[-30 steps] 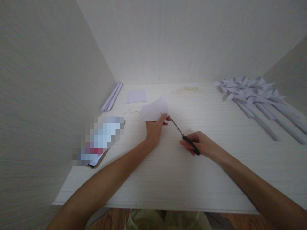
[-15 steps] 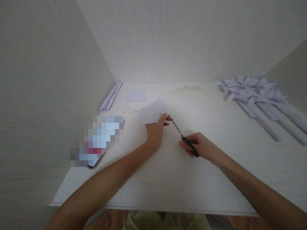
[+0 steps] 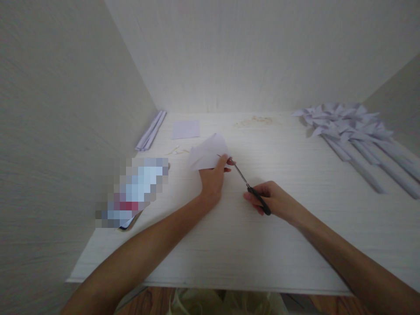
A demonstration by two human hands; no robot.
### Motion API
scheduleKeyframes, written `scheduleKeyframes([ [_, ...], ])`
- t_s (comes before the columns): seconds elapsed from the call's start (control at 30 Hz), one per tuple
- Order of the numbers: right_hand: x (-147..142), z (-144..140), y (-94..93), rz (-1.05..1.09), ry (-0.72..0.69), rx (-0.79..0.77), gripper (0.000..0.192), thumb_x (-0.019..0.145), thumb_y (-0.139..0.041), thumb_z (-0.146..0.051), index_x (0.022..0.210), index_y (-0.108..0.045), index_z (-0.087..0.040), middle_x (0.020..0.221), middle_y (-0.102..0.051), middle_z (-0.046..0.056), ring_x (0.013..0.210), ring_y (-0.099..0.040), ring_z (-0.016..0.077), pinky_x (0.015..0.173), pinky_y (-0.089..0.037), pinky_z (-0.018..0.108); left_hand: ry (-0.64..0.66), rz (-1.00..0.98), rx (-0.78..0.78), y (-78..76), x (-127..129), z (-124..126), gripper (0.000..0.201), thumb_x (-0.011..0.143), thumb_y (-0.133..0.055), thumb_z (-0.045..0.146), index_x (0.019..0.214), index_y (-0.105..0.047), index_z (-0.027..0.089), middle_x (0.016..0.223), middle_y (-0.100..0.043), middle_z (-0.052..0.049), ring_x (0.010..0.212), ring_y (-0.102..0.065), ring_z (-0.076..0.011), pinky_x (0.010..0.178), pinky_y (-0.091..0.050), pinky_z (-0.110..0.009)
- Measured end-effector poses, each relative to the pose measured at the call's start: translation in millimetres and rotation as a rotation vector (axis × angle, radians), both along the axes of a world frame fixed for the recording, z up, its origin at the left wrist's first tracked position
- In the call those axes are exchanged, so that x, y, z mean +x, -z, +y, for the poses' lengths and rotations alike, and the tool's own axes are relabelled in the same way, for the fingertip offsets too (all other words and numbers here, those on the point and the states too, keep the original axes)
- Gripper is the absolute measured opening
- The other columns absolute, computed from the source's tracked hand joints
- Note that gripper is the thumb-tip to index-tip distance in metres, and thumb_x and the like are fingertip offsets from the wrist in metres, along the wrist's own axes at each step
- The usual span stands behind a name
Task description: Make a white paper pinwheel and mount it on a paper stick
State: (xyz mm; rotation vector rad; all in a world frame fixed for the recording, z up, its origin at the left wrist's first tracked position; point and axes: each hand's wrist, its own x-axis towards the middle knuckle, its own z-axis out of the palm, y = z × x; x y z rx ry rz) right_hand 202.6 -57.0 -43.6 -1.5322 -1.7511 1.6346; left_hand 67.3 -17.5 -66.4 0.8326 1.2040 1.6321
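My left hand (image 3: pixel 214 175) is closed on a pale lilac sheet of paper (image 3: pixel 208 152), gripping it at its right side, above the middle of the table. In my right hand (image 3: pixel 267 197) is a pair of scissors (image 3: pixel 244 177) with black handles, pointing up and to the left. The blades reach my left hand's fingertips at the paper's right edge, and a thin tip shows against the sheet. Whether the blades are parted, I cannot make out.
A square of lilac paper (image 3: pixel 186 129) lies behind, with rolled paper sticks (image 3: pixel 151 131) to its left. A blurred phone (image 3: pixel 141 188) rests at the left. Small scraps (image 3: pixel 179 151) lie nearby, and tan bits (image 3: pixel 257 120) at the back. Several paper pinwheels (image 3: pixel 348 124) are piled at right.
Almost nothing differs. The scissors and my right hand have shifted very slightly left; both hands keep their hold on the same things.
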Motion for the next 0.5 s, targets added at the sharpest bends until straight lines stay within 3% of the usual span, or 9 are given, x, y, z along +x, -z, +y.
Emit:
scheduleKeyframes([
  [0.5,-0.8,0.4,2.3,-0.051,-0.008,0.028,0.042,0.066,-0.053,-0.050,0.044,-0.042,-0.016,0.040,-0.042,-0.002,0.038,-0.034,0.0068,0.039,-0.024,0.022,-0.030,0.031,-0.013,-0.1,1.7,-1.2,0.013,0.067,-0.053,0.027,0.061,-0.054,0.015,0.060,-0.059,0.000,0.056,-0.057,-0.0110,0.048,-0.042,-0.020],
])
